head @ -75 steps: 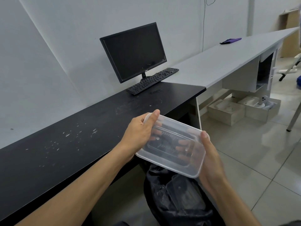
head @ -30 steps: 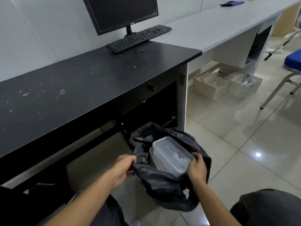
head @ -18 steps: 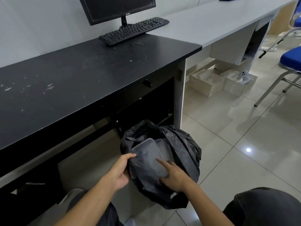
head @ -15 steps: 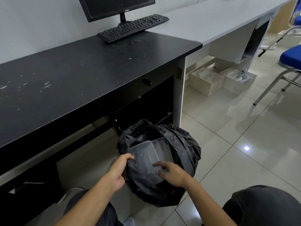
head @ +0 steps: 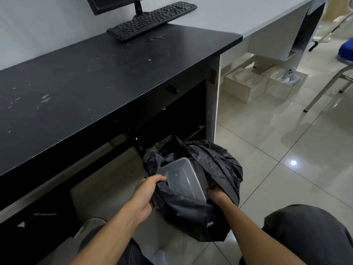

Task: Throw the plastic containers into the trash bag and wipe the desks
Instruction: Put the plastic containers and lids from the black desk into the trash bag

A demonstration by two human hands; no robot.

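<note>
A clear plastic container [head: 181,178] lies inside the mouth of a black trash bag [head: 215,163] on the floor, under the right end of the black desk [head: 91,73]. My left hand [head: 147,194] grips the bag's near left rim. My right hand [head: 215,194] reaches into the bag at the container's near right corner; its fingers are hidden by the plastic, so what it holds cannot be told. White specks dot the desk's left part.
A monitor base and black keyboard [head: 150,18] sit at the back of the black desk. A grey desk [head: 238,14] runs on to the right. Cardboard boxes [head: 246,87] stand beneath it, and a blue chair [head: 343,54] stands at far right on the tiled floor.
The container went from both hands above the bag down into it. My right hand moved from pressing on the container's top to inside the bag's right side. My left hand kept the rim.
</note>
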